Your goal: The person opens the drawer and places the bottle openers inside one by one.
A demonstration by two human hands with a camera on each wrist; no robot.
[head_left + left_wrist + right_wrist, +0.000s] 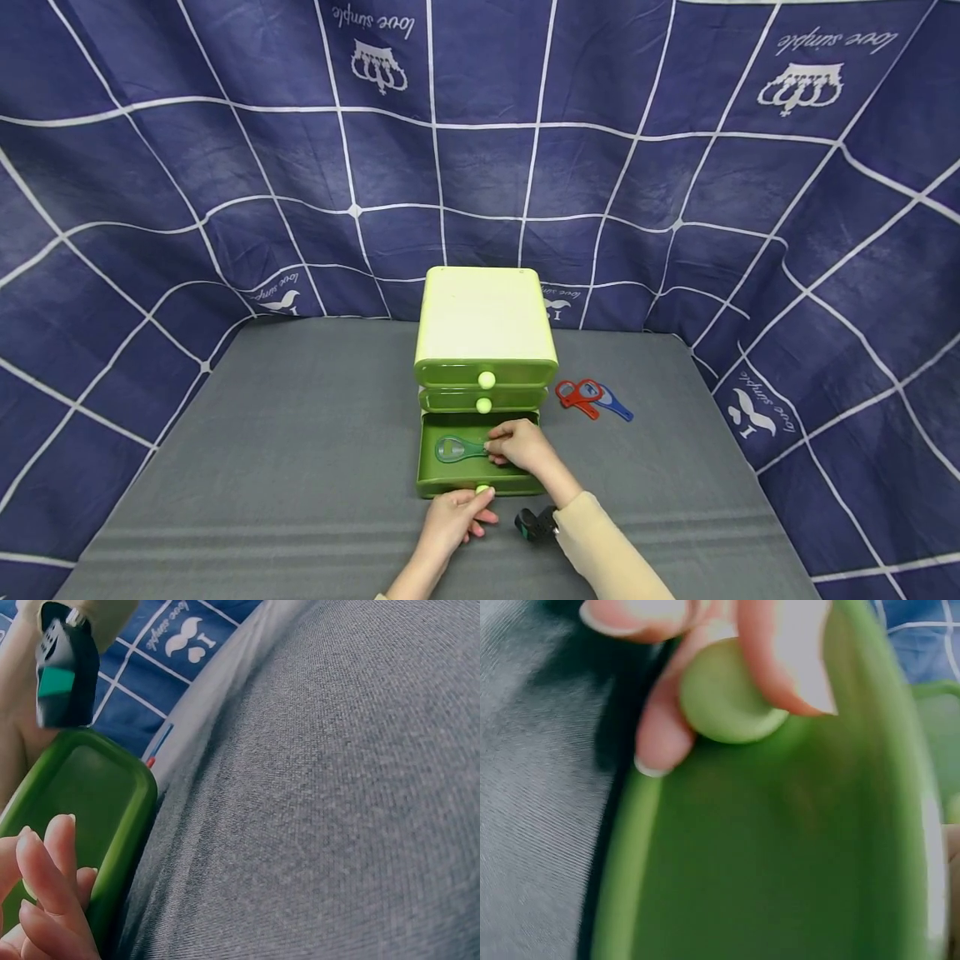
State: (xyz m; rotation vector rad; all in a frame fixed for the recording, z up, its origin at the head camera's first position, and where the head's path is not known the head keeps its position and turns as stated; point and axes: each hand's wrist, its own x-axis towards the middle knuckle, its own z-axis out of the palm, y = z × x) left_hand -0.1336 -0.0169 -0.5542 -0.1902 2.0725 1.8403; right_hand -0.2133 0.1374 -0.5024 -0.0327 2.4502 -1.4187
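A small cabinet [486,321] with a pale top and green drawers has its bottom drawer [442,477] pulled out. Inside that drawer lies a green magnifying glass [451,450], its round lens end pointing left. My right hand [523,446] reaches in from the right and pinches the end of its handle. At the drawer front, my left hand [452,521] holds the round light-green knob [727,694] between thumb and finger. Those left fingers [49,874] also show in the left wrist view against the green drawer front. The right wrist view does not show the right hand's grip.
Right of the cabinet, a red magnifying glass [577,397] and a blue one [617,405] lie overlapping on the grey cloth [300,450]. Two upper drawers with knobs [487,381] are shut. A black wrist camera [534,523] hangs under the right sleeve. Blue checked curtains surround the table.
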